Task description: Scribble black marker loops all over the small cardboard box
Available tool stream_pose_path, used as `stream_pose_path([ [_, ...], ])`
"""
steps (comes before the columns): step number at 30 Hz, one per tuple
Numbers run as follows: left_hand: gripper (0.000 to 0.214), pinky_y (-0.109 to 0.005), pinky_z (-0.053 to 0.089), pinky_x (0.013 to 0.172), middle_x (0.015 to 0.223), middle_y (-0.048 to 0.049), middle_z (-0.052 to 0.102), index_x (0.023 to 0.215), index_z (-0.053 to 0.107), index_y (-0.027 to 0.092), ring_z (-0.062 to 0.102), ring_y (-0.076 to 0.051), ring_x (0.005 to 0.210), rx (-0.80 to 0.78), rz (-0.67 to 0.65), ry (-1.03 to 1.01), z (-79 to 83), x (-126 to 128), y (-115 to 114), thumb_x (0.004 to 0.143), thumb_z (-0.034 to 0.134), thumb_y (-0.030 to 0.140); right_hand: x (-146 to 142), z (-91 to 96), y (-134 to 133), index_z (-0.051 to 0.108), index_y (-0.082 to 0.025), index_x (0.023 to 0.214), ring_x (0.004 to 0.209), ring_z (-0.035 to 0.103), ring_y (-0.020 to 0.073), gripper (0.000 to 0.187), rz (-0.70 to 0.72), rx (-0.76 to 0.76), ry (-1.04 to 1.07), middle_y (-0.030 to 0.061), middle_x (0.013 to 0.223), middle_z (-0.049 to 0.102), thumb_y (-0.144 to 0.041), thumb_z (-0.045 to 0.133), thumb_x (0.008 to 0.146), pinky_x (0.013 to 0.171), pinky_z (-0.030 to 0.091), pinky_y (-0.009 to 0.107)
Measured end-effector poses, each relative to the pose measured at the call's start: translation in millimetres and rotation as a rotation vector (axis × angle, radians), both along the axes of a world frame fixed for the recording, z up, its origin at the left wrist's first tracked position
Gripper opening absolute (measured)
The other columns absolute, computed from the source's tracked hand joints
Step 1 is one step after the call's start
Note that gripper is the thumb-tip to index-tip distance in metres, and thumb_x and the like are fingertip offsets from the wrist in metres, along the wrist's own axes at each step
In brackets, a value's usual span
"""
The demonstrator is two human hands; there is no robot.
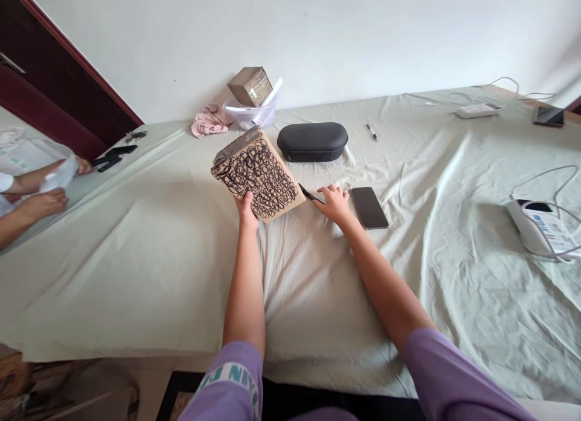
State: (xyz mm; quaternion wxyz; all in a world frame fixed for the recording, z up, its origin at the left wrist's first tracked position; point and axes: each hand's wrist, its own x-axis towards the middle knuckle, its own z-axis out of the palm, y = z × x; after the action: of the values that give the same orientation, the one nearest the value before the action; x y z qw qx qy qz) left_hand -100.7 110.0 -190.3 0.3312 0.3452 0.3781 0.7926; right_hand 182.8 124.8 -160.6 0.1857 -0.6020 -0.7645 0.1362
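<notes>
My left hand (246, 207) grips the near edge of a brown cardboard parcel (258, 173) covered in black scribbles and holds it tilted above the sheet. My right hand (334, 203) lies on the pale green sheet (158, 251) just right of the parcel, fingers closed around a black marker (308, 194) whose tip points toward the parcel. A dark phone (369, 207) lies flat right beside my right hand.
A black oval case (312, 141) sits behind the parcel. Further back are a clear tub (252, 114) with a small box (250, 85), a pink cloth (209, 121) and a pen (371, 131). A label printer (542, 227) stands at right. Another person's hands (43, 200) work at left.
</notes>
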Motion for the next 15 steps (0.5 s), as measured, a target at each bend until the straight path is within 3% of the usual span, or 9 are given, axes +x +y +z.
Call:
stream_pose_path([
  [5,0.116,-0.055,0.042,0.133,0.169,-0.0165,0.054,0.151,0.055,0.026,0.045,-0.039,0.163,-0.027,0.026,-0.058,8.0,-3,-6,0.053,0.091,0.078,-2,2.2,1,0.072,-0.018,0.135,0.134,0.057,0.0415,0.04,0.014,0.039,0.132,0.0188,0.142,0.07,-0.036,0.059,0.101,0.112,0.039,0.057],
  [11,0.122,-0.056,0.043,0.132,0.165,-0.0154,0.059,0.15,0.06,0.027,0.049,-0.04,0.16,-0.054,0.023,-0.006,13.1,-13,-8,0.047,0.092,0.083,-7,9.3,-2,0.073,-0.02,0.13,0.131,0.06,0.0399,0.038,0.019,0.055,0.187,0.0185,0.136,0.073,-0.036,0.057,0.1,0.11,0.04,0.055],
  [15,0.12,-0.055,0.042,0.133,0.163,-0.0142,0.061,0.151,0.061,0.029,0.05,-0.04,0.16,-0.021,0.019,0.05,15.7,-15,-10,0.048,0.093,0.082,2,23.7,-1,0.065,-0.018,0.142,0.14,0.055,0.0429,0.048,-0.176,-0.014,0.084,0.0217,0.147,0.067,-0.037,0.06,0.099,0.116,0.038,0.06],
])
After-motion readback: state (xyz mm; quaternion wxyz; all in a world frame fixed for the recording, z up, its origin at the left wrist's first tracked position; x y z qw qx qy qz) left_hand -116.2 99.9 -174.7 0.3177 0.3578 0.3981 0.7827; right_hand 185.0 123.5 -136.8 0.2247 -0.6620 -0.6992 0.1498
